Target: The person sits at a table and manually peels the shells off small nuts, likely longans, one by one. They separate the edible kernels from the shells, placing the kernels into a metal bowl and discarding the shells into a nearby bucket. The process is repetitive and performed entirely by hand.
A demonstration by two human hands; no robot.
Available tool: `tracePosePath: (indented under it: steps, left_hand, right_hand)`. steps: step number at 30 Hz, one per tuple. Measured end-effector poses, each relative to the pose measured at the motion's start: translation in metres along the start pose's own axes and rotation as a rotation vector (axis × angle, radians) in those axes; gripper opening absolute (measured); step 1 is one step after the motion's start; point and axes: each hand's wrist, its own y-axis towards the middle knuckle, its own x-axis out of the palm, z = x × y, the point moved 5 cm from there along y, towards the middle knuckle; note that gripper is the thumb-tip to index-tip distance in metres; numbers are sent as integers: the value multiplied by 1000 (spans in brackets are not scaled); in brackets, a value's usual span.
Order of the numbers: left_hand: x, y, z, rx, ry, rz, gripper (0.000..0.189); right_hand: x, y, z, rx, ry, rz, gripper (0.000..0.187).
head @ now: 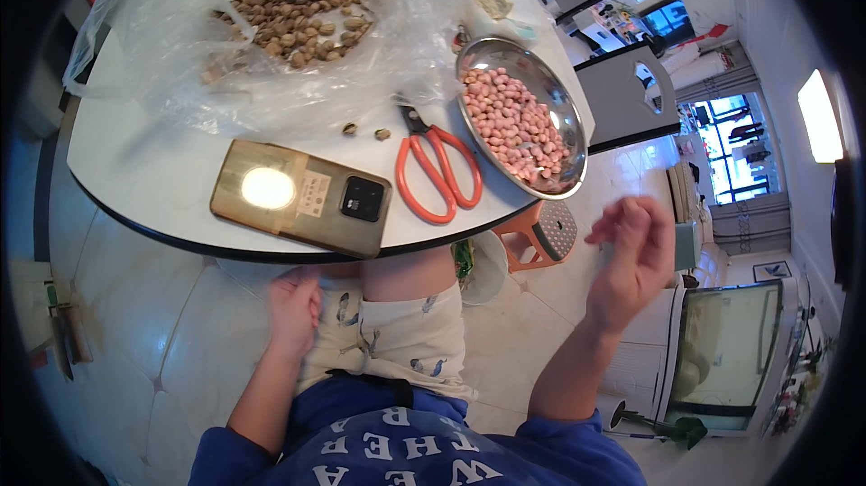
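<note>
My left hand [294,306] is curled closed over my lap, just below the table's edge, with nothing visible in it. Off the table to the right, my right hand [629,256] is raised with bent, slightly blurred fingers; whether anything small is between them cannot be made out. Nearest to it on the table is a stainless steel bowl [575,117] of pink-skinned peanut kernels [514,124]. Orange-handled scissors [440,174] lie left of the bowl, beside two small shell bits [365,132]. A clear plastic bag [162,80] lies spread open around unshelled peanuts [298,19].
A smartphone [301,198] lies back up at the table's [128,161] near edge. Behind the bowl is a pale crumbly heap [492,2] on plastic. An orange stool [534,235] and a bin [487,269] stand below the edge. Grey chairs [626,97] flank the right side.
</note>
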Motion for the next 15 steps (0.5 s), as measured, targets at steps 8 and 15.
tracePosePath:
  steps: [8, 15]
  left_hand:
    - [96, -27, 16, 90, 178, -464, 16]
    - [134, -39, 20, -65, 175, -527, 8]
  right_hand:
    - [23, 54, 65, 111, -105, -41, 17]
    - [44, 92, 121, 233, -133, -200, 20]
